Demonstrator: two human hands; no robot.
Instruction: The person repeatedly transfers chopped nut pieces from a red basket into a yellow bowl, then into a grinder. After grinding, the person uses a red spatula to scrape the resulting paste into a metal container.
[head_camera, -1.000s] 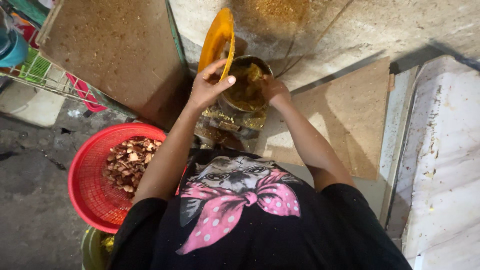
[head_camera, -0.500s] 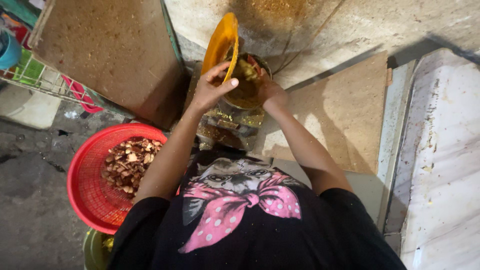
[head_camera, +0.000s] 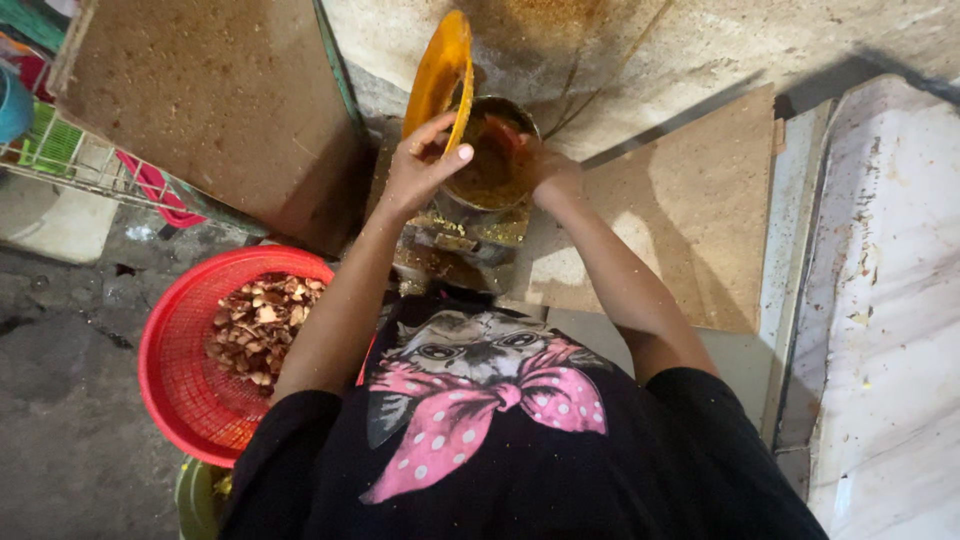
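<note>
A stained concrete wall fills the top of the frame, powdered yellow-brown, with bare grey floor at lower left and a pale, marked surface (head_camera: 890, 300) running down the right edge. Upper centre, a round metal hopper (head_camera: 492, 160) sits on a grimy machine base (head_camera: 455, 245), full of orange-brown ground stuff. The left hand (head_camera: 425, 170) is closed on the lower edge of a yellow plate (head_camera: 440, 75), thumb across it, holding the plate steeply tilted just above and left of the hopper's rim. The right hand (head_camera: 545, 170) is at the hopper's right rim, fingers dipped towards the contents; whether they are closed on anything I cannot tell. At lower left, well apart from both hands, a red basket (head_camera: 180, 380) holds brown chopped pieces (head_camera: 255, 330). A brown board (head_camera: 215, 95) leans at upper left, another (head_camera: 690, 200) right of centre. As I judge it, the main risk is to the fingers inside the hopper, should the machine be running. The steep plate could also drop material past the rim onto the already littered base, and a thumb-and-finger hold on its edge could slip.
</note>
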